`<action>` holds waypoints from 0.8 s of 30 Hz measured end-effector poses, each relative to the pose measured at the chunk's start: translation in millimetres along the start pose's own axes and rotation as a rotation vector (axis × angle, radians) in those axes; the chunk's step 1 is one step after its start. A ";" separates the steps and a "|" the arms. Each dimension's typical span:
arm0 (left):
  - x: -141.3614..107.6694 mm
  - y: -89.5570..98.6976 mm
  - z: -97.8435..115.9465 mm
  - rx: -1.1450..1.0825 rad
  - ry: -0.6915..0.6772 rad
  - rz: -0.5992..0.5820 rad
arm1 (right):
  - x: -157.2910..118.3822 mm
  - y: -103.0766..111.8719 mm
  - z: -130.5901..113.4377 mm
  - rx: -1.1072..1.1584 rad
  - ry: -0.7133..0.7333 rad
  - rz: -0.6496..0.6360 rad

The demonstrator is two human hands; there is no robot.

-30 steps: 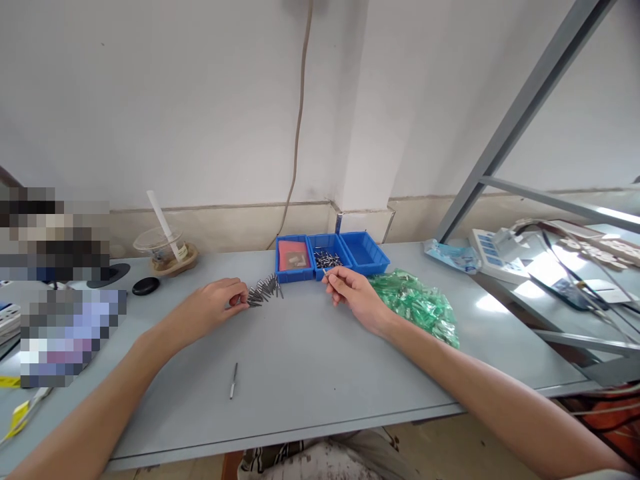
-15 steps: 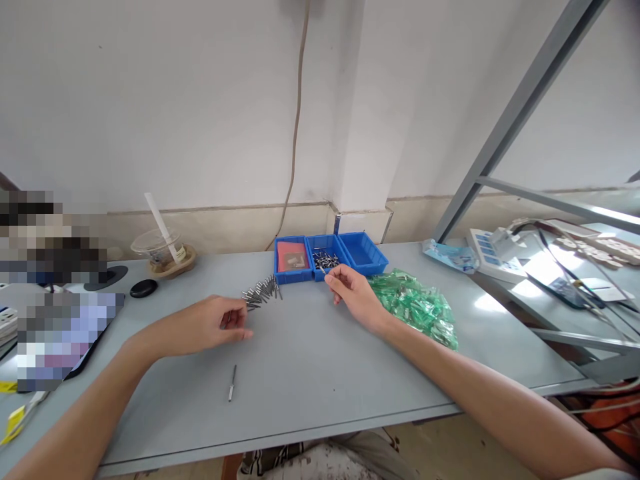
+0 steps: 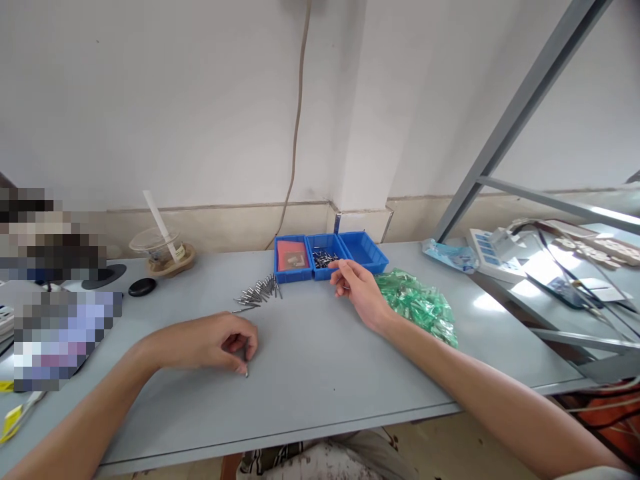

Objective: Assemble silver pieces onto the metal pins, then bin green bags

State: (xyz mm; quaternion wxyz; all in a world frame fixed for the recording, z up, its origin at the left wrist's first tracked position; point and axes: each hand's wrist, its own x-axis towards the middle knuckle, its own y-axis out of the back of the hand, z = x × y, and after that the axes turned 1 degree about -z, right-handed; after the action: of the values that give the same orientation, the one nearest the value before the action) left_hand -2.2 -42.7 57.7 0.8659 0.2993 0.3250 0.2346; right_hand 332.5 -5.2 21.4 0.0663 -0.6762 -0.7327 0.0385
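My left hand (image 3: 220, 341) is low over the front left of the table, thumb and forefinger pinched on a blind rivet (image 3: 247, 374); only its bright end shows below the fingertips. Beyond that hand, several blind rivets (image 3: 260, 290) lie in a fanned row. My right hand (image 3: 357, 288) hovers just in front of the middle blue bin (image 3: 320, 274), which contains a heap of loose rivets (image 3: 324, 258). Its fingers are curled closed, with a thin dark sliver between them that looks like a rivet, mostly hidden.
Left of the middle bin, a blue bin (image 3: 293, 277) holds a reddish sheet; another blue bin (image 3: 364, 251) adjoins it on the right. A green plastic bag (image 3: 420, 307) lies by my right forearm. A lidded cup (image 3: 157, 245), black disc (image 3: 143, 287) and power strip (image 3: 493, 257) stand farther out.
My left hand has moved toward me and taken up the single rivet that lay at the front of the table. My right hand has shifted slightly right, its fingers curling in more.
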 end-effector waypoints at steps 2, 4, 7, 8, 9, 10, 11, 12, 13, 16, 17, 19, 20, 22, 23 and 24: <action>1.8 0.9 0.3 0.033 0.008 0.079 | 0.3 -0.2 1.9 -0.032 0.024 -0.015; 3.4 1.0 -2.7 0.088 0.030 0.176 | 1.0 0.0 3.1 -0.065 0.038 -0.019; 4.7 -0.4 -10.2 0.156 0.066 0.282 | 2.1 0.5 3.9 -0.126 0.050 -0.020; 4.7 -0.9 -12.9 0.169 0.078 0.303 | 2.4 0.7 4.3 -0.158 0.060 -0.023; 4.5 -1.2 -15.5 0.178 0.090 0.321 | 2.5 0.8 5.0 -0.199 0.072 -0.031; 4.1 -1.3 -17.9 0.190 0.101 0.339 | 2.5 0.9 5.8 -0.245 0.086 -0.043; 3.7 -1.2 -20.1 0.200 0.112 0.357 | 2.1 0.9 6.8 -0.295 0.101 -0.060; 3.4 -1.0 -22.0 0.210 0.120 0.372 | 1.4 0.8 7.8 -0.347 0.119 -0.081; 3.3 -0.7 -23.7 0.221 0.125 0.385 | 0.2 0.5 8.6 -0.401 0.140 -0.106; 3.9 -0.3 -27.2 0.249 0.131 0.406 | -6.0 -1.3 9.0 -0.614 0.252 -0.203; 4.2 -0.3 -28.1 0.257 0.132 0.412 | -8.6 -2.2 8.4 -0.698 0.303 -0.244; 4.5 -0.4 -29.6 0.268 0.137 0.428 | -13.4 -4.3 6.9 -0.838 0.408 -0.327; 4.1 -0.2 -30.1 0.271 0.139 0.435 | -15.2 -5.2 6.4 -0.885 0.451 -0.363; 2.1 1.2 -30.8 0.272 0.137 0.446 | -17.2 -6.4 6.2 -0.943 0.510 -0.415; 0.6 2.4 -30.7 0.272 0.134 0.447 | -17.6 -6.6 6.5 -0.962 0.529 -0.433; -1.1 3.8 -30.4 0.273 0.129 0.443 | -17.6 -6.5 7.0 -0.978 0.543 -0.447</action>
State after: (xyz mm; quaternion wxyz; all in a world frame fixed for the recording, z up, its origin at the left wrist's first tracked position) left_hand -25.1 -29.5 42.2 0.7225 0.4616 0.3345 0.3911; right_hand 326.4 -23.1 14.7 -0.0611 -0.4434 -0.7467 -0.4921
